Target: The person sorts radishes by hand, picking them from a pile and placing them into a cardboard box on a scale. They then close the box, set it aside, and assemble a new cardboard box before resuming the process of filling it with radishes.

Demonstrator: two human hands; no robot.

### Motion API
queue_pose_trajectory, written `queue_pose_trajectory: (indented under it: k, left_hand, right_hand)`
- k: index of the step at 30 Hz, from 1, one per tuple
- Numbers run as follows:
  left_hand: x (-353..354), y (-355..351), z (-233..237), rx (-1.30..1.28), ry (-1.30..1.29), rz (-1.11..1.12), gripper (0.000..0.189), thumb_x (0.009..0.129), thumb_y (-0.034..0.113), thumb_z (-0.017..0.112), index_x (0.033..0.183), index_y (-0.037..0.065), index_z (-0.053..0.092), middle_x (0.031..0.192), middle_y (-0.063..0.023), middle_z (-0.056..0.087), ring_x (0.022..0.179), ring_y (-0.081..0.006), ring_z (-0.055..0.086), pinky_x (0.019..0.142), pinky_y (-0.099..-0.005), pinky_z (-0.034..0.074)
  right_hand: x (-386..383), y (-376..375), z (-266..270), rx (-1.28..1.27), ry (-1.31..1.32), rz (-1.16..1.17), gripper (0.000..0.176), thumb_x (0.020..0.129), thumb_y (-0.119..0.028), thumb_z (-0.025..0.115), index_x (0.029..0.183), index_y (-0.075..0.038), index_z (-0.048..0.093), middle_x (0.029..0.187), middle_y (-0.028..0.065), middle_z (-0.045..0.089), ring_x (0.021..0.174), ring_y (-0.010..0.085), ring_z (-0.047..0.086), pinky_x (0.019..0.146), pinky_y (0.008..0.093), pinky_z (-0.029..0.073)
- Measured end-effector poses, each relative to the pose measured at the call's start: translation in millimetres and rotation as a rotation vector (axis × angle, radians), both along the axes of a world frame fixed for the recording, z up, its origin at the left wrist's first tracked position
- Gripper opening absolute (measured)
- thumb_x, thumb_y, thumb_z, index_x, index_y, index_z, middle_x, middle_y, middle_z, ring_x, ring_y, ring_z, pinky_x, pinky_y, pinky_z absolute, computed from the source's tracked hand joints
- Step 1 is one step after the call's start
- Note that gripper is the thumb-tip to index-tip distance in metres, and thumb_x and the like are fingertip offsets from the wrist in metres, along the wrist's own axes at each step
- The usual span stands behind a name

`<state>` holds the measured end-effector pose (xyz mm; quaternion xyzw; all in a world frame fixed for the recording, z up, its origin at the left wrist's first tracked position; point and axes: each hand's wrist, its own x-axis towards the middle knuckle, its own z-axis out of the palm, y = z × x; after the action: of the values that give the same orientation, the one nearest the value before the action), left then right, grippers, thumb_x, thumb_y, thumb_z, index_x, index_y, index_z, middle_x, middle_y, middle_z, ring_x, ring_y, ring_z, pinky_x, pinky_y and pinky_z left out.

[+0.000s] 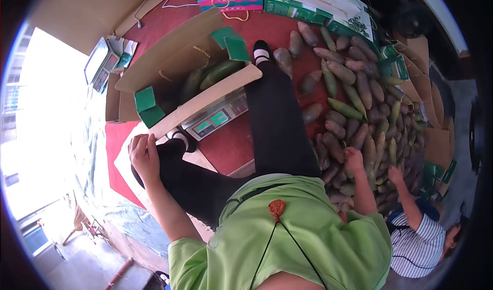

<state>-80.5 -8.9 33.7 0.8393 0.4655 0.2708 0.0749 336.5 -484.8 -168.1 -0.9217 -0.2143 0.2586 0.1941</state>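
Note:
My left hand (145,156) is beside my knee, its curled fingers at the lower corner of the cardboard box flap (205,101). The open box, with green corner pieces, holds several long green radishes (222,74) and sits on a digital scale (215,118) with a lit green display. On the other side, my right hand (353,159) is closed at the near edge of a big heap of long radishes (363,89), beside a brownish one (334,147). Whatever its fingers hold is hidden.
A co-worker in a striped shirt (418,244) reaches a hand (395,175) into the heap at right. Printed green cartons (328,7) stand at the back. A second scale (105,64) is at left. Red cloth (226,151) covers the floor.

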Motion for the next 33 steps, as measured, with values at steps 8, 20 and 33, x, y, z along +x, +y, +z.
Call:
queue_pose_trajectory:
  k: [8,20,33]
  left_hand:
    - [3.1,-1.3,5.2,0.036,-0.019,-0.010,0.014,0.081,0.012,0.064,0.072,0.002,0.060,0.074,-0.0079,0.060,0.073,-0.0252,0.056,0.073,-0.0353,0.041]
    - [1.8,-1.0,7.4,0.023,-0.030,0.002,0.018,0.082,0.016,0.063,0.070,0.003,0.059,0.073,-0.0083,0.058,0.073,-0.0280,0.055,0.074,-0.0364,0.041]
    - [0.3,1.7,2.2,0.010,-0.052,-0.010,0.017,0.084,0.015,0.062,0.072,0.003,0.060,0.074,-0.0088,0.059,0.072,-0.0275,0.056,0.071,-0.0359,0.041]
  right_hand:
    - [38.5,75.0,80.0,0.419,0.148,-0.202,0.015,0.088,-0.010,0.053,0.095,-0.002,0.063,0.071,-0.0028,0.054,0.065,0.0074,0.048,0.060,0.0235,0.039]
    - [5.2,312.3,335.7,1.092,0.036,0.329,0.018,0.092,-0.011,0.049,0.098,-0.003,0.064,0.084,-0.0011,0.060,0.078,0.0054,0.053,0.069,0.0211,0.039]
    - [-131.8,502.2,233.2,1.120,0.487,0.547,0.024,0.089,-0.009,0.052,0.111,0.000,0.058,0.100,0.0064,0.064,0.094,0.0143,0.061,0.076,0.0267,0.048]
